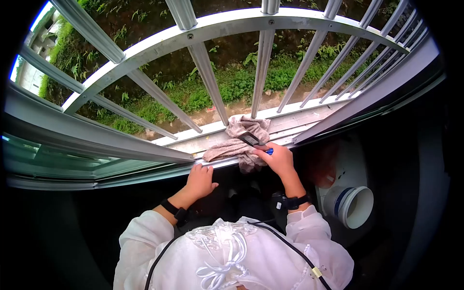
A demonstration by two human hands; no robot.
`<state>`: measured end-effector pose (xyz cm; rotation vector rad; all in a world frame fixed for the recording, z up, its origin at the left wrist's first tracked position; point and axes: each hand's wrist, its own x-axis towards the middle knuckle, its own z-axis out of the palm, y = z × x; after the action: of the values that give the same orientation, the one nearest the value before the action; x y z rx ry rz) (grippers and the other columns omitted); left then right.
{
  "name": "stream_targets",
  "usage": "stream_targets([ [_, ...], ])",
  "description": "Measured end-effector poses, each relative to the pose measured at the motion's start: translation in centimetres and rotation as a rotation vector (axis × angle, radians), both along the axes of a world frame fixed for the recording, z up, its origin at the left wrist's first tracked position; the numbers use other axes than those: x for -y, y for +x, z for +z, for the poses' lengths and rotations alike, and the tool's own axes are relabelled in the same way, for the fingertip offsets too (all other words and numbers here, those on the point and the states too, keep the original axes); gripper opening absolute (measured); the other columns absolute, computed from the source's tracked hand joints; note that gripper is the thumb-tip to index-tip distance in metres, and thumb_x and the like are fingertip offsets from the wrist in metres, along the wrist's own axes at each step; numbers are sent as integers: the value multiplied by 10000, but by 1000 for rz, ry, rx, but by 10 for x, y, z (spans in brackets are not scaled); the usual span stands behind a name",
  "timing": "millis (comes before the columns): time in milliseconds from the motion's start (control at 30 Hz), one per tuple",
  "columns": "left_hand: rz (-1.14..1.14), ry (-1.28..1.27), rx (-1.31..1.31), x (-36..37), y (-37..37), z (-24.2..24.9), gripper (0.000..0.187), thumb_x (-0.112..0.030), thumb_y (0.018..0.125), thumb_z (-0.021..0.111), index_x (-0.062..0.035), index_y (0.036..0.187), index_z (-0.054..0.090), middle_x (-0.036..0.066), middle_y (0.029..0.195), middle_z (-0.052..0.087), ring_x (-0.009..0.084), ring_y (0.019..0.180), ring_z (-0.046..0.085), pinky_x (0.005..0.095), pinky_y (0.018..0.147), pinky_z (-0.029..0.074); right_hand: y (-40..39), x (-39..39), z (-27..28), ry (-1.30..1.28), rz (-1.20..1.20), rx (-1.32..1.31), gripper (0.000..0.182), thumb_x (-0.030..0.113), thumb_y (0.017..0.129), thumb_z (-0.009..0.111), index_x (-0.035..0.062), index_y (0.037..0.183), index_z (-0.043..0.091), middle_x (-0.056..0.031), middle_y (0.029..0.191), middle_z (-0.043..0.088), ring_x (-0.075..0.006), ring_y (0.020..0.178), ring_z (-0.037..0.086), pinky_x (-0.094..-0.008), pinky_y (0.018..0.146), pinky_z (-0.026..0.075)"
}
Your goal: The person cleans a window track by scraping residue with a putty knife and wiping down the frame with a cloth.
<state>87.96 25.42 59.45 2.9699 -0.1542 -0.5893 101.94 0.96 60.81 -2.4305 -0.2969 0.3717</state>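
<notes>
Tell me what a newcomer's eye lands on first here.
First the pale metal window bars fanning across the top, with green plants and bare ground outside below them. Then, at the middle, a crumpled beige cloth lying on the window sill track, where the right hand holds a small dark tool with a blue handle against it. The left hand rests on the sill's inner edge, beside the cloth.

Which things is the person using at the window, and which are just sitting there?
In use: the small tool in the right hand, the brown cloth, the window track that the left hand rests on.
Sitting there: the white bucket.
</notes>
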Motion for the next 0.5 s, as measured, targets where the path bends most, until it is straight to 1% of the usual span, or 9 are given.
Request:
stream_targets([
  [33, 72, -127, 30, 4, 10, 8, 524, -336, 765, 680, -19, 1157, 538, 147, 997, 587, 335, 994, 536, 434, 885, 420, -9, 6, 2, -9, 6, -6, 420, 485, 697, 732, 84, 684, 604, -62, 701, 649, -254, 710, 621, -357, 643, 458],
  [100, 141, -387, 250, 21, 33, 17, 410, -270, 798, 657, -76, 1142, 550, 144, 971, 565, 350, 865, 580, 412, 732, 489, -30, 19, -6, 420, -103, -264, 408, 409, 735, 732, 20, 776, 619, -88, 777, 673, -201, 741, 635, -323, 657, 475],
  [133, 122, -457, 304, 34, 47, 20, 418, -272, 793, 664, -82, 1146, 545, 146, 1020, 548, 352, 879, 579, 420, 737, 489, -41, 28, -24, 434, -103, -223, 398, 355, 743, 737, -9, 838, 609, -65, 742, 643, -138, 724, 600, -290, 663, 467],
  [167, 116, -521, 349, 48, 59, 22, 427, -275, 788, 670, -89, 1150, 540, 148, 1069, 531, 355, 893, 578, 429, 741, 489, -49, 36, -29, 439, -121, -308, 383, 344, 735, 747, 3, 833, 602, -43, 711, 614, -130, 689, 580, -278, 644, 461],
  [267, 173, -452, 330, 79, 87, -9, 464, -280, 761, 698, -96, 1148, 520, 181, 1143, 466, 361, 885, 591, 441, 728, 504, -63, 49, -23, 465, -145, -493, 348, 316, 727, 758, 26, 820, 591, -11, 663, 565, -108, 624, 540, -254, 601, 444],
  [333, 149, -355, 89, 85, 99, -34, 433, -276, 747, 706, -85, 1091, 525, 190, 1126, 465, 379, 844, 596, 445, 732, 505, -64, 58, -15, 480, -162, -587, 327, 299, 727, 761, 36, 812, 587, -1, 646, 544, -95, 593, 519, -241, 577, 431],
  [400, 211, -359, 115, 87, 102, -25, 350, -241, 748, 700, -66, 998, 528, 171, 1022, 519, 370, 794, 598, 442, 698, 492, -55, 70, -5, 452, -158, -522, 307, 280, 735, 755, 35, 805, 585, 0, 636, 543, -80, 562, 504, -231, 542, 411],
  [467, 377, -640, 257, 84, 103, -6, 285, -208, 755, 684, -49, 925, 519, 149, 896, 561, 357, 772, 591, 431, 655, 469, -43, 81, 10, 502, -194, -518, 258, 228, 760, 737, 29, 802, 578, 7, 646, 543, -80, 572, 506, -225, 557, 414],
  [500, 406, -733, 296, 87, 102, 29, 236, -162, 761, 660, -33, 852, 485, 122, 792, 556, 310, 746, 573, 375, 649, 452, -37, 85, 18, 542, -211, -501, 247, 213, 770, 728, 25, 821, 577, 0, 668, 549, -82, 587, 513, -226, 567, 418],
])
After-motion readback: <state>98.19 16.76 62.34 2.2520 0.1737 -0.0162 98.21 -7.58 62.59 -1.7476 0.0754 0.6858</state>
